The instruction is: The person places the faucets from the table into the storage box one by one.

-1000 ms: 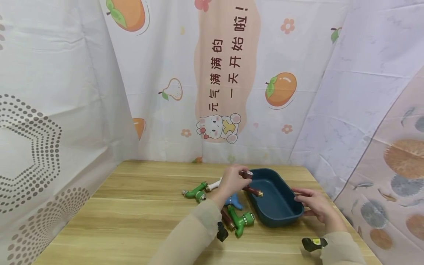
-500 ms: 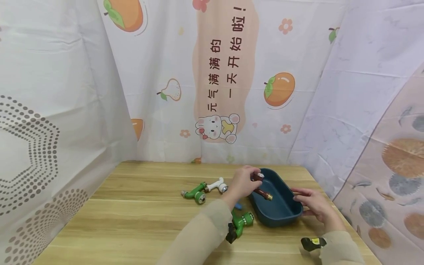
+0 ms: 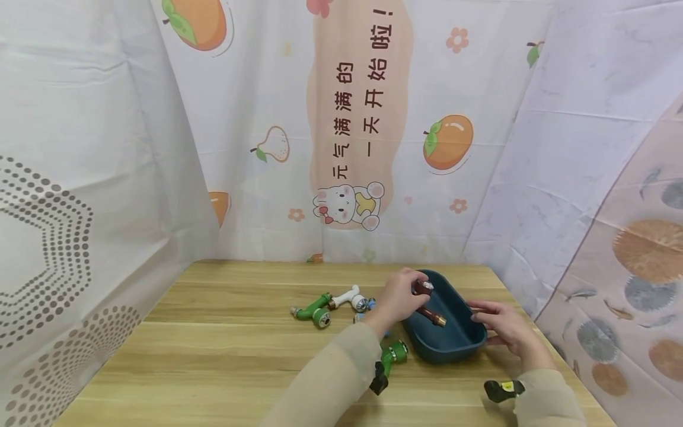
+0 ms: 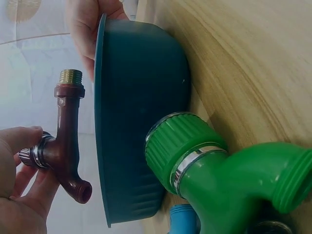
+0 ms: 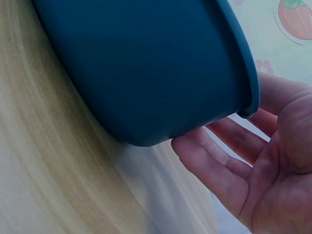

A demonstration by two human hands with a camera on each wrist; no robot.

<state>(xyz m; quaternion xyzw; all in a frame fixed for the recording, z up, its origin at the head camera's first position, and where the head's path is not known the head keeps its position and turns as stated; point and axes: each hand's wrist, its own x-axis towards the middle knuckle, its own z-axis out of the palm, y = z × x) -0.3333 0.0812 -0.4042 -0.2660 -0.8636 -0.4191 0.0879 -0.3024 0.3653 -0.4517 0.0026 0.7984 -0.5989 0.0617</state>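
My left hand [image 3: 397,296] grips a brown-red tap [image 3: 431,316] by its ribbed silver-trimmed knob end. In the left wrist view, the tap [image 4: 67,139] shows a brass threaded end pointing up, beside the rim of a dark blue tub [image 4: 139,112]. The head view puts the tap over the left part of the tub [image 3: 445,356]. At the tub's right side, my right hand [image 3: 504,326] holds the rim. The right wrist view shows the fingers of that hand [image 5: 263,156] against the outer wall [image 5: 146,73], with the thumb at the rim.
Left of the tub, a green tap [image 3: 395,353] lies partly behind my left sleeve. Blue tap parts [image 3: 360,317] show beside my left wrist. Farther left lie a white tap [image 3: 347,296] and another green tap [image 3: 315,311] on the wooden table [image 3: 229,356]. Patterned curtains surround it.
My left hand has carried the brown-red tap rightward, from the tub's left edge to over its inside. The right hand has stayed at the rim. The white tap has come into fuller view.
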